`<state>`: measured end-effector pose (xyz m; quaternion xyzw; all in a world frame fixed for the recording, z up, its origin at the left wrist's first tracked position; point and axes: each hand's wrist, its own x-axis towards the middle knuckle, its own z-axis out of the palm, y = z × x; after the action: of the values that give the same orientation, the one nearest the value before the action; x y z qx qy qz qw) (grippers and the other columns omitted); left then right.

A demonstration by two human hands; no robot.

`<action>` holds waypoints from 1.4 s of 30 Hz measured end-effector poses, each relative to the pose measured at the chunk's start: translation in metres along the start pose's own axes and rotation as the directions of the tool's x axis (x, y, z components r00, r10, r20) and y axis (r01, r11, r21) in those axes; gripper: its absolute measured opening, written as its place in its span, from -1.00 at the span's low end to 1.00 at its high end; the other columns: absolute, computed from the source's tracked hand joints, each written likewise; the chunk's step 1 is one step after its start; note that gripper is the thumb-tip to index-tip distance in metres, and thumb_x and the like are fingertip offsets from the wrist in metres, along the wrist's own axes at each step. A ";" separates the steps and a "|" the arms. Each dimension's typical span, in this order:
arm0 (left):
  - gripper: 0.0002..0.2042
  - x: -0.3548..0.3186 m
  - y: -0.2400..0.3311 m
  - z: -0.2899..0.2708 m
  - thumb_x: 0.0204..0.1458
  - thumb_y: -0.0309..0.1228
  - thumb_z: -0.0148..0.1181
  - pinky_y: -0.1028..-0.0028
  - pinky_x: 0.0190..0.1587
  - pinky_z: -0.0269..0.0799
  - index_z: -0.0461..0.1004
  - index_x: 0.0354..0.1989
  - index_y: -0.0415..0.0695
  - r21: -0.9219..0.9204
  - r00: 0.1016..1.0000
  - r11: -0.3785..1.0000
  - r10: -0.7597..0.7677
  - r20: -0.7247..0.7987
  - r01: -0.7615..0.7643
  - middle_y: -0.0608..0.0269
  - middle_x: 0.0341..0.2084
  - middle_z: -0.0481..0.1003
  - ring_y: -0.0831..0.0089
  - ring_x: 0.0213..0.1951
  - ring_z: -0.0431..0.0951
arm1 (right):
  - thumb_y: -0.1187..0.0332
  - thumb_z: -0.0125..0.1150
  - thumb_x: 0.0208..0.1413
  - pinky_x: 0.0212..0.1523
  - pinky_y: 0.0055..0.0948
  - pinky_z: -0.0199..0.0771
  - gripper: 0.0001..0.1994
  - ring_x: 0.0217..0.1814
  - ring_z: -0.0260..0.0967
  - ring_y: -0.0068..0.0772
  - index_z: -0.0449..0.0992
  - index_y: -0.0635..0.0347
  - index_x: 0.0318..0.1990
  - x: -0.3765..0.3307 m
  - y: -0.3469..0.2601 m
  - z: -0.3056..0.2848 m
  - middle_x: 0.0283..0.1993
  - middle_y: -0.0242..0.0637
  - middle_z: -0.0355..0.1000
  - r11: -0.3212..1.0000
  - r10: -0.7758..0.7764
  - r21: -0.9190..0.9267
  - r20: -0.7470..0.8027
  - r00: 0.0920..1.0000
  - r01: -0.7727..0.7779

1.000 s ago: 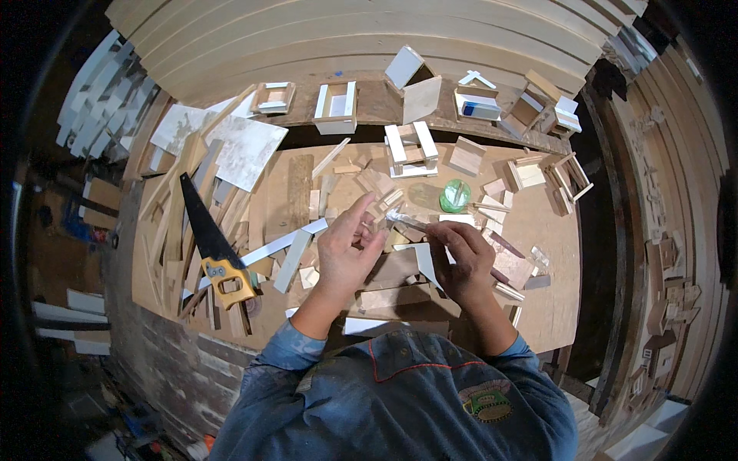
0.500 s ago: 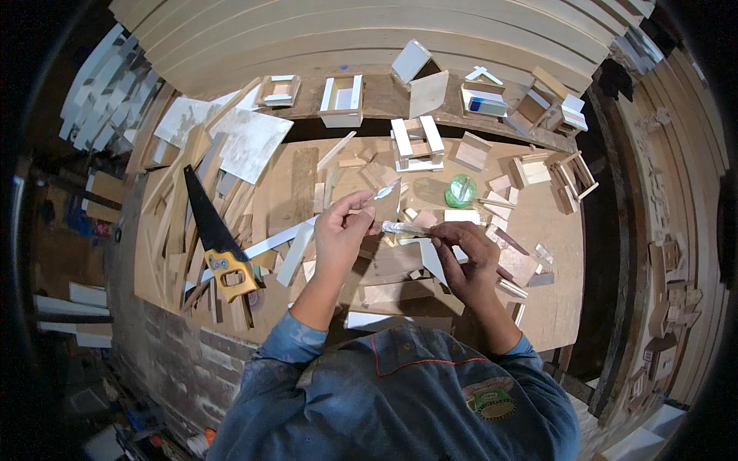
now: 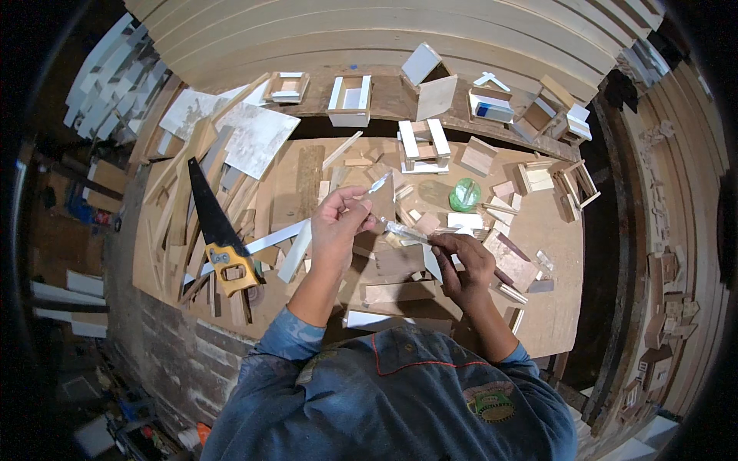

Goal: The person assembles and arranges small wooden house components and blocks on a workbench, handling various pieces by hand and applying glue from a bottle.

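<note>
We see the left grip [image 3: 344, 221] pinching a small piece [image 3: 379, 183] between thumb and fingers, its whitish end poking out on the far side; its full shape is too small for us to make out. The right grip [image 3: 467, 265] pinches a slim tool [image 3: 407, 231], which lies across the gap between the two grips, its silvery front reaching close to the left fingertips; we cannot tell whether it touches them. Beyond the right grip we find a green cup [image 3: 464, 195], and farther off, beyond both grips, a small frame [image 3: 423, 146] with white bars. Below the tool, between the grips, a flat brown block [image 3: 393, 263] lies on the surface [image 3: 550, 326]. To the right of the right grip, near it, we see a reddish board [image 3: 511, 257]. Just left of the left wrist is a white strip [image 3: 295, 253]; farther left, well apart from the grip, we see a saw [image 3: 223, 238] with a black blade and yellow handle, lying on long wood strips with its handle toward us.
</note>
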<state>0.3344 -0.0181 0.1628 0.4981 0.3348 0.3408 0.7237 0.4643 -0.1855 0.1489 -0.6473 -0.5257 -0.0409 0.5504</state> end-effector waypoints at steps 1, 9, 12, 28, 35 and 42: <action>-0.76 0.000 0.001 0.001 0.01 -0.57 0.15 0.62 -0.41 0.45 0.42 -0.11 -0.27 0.025 1.000 0.999 0.022 -0.011 -0.022 0.33 -0.51 0.43 0.59 -0.50 0.49 | 0.61 0.26 -0.11 -0.45 -0.43 0.47 -0.82 -0.43 0.49 -0.26 0.55 0.26 -0.29 0.001 -0.001 0.000 -0.40 -0.17 0.50 1.000 0.016 0.016 -0.007 1.000 -0.016; -0.58 -0.010 0.003 0.012 -0.04 -0.62 0.19 0.64 -0.41 0.43 0.34 0.06 -0.25 0.397 0.933 0.848 0.354 0.070 -0.351 0.28 -0.50 0.45 0.64 -0.49 0.47 | 0.58 0.25 -0.08 -0.54 -0.40 0.39 -0.85 -0.51 0.43 -0.28 0.52 0.26 -0.29 0.007 -0.002 -0.003 -0.48 -0.19 0.44 0.999 0.017 -0.037 0.008 1.000 -0.017; -0.53 -0.015 0.004 0.019 -0.06 -0.66 0.19 0.66 -0.37 0.39 0.31 0.10 -0.26 0.410 0.937 0.844 0.328 0.118 -0.346 0.36 -0.51 0.39 0.69 -0.47 0.42 | 0.56 0.25 -0.10 -0.53 -0.40 0.40 -0.81 -0.48 0.42 -0.26 0.50 0.23 -0.27 0.018 -0.004 -0.003 -0.46 -0.22 0.43 0.988 -0.063 -0.136 0.039 0.997 0.067; -0.52 -0.010 -0.005 0.016 -0.06 -0.65 0.18 0.65 -0.45 0.40 0.34 0.11 -0.19 0.528 0.896 0.731 0.413 0.162 -0.432 0.31 -0.56 0.43 0.67 -0.51 0.45 | 0.56 0.29 -0.15 -0.52 -0.35 0.38 -0.83 -0.46 0.38 -0.23 0.48 0.21 -0.35 0.026 -0.008 -0.008 -0.48 -0.25 0.39 0.960 -0.088 -0.237 0.258 0.962 0.151; -0.52 -0.004 -0.005 -0.001 -0.07 -0.66 0.19 0.67 -0.37 0.41 0.32 0.11 -0.22 0.483 0.919 0.789 0.381 0.098 -0.379 0.31 -0.46 0.38 0.66 -0.44 0.45 | 0.42 0.16 0.00 -0.39 -0.22 0.40 -0.93 -0.41 0.38 -0.09 0.49 0.16 -0.36 0.030 0.063 -0.032 -0.44 -0.19 0.40 0.795 0.189 -0.578 -0.056 0.980 -0.186; -0.53 -0.004 -0.006 0.007 -0.07 -0.64 0.21 0.70 -0.44 0.38 0.34 0.09 -0.23 0.435 0.939 0.834 0.329 0.105 -0.340 0.32 -0.48 0.40 0.67 -0.47 0.46 | 0.39 0.01 0.02 -0.32 -0.19 0.47 -0.89 -0.22 0.37 -0.09 0.40 0.20 -0.32 0.020 0.117 0.000 -0.30 -0.14 0.36 0.656 0.325 -0.751 0.187 0.927 -0.079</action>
<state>0.3391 -0.0271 0.1597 0.7059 0.3024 0.3694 0.5233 0.5584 -0.1543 0.0832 -0.8658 -0.4671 -0.0847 0.1584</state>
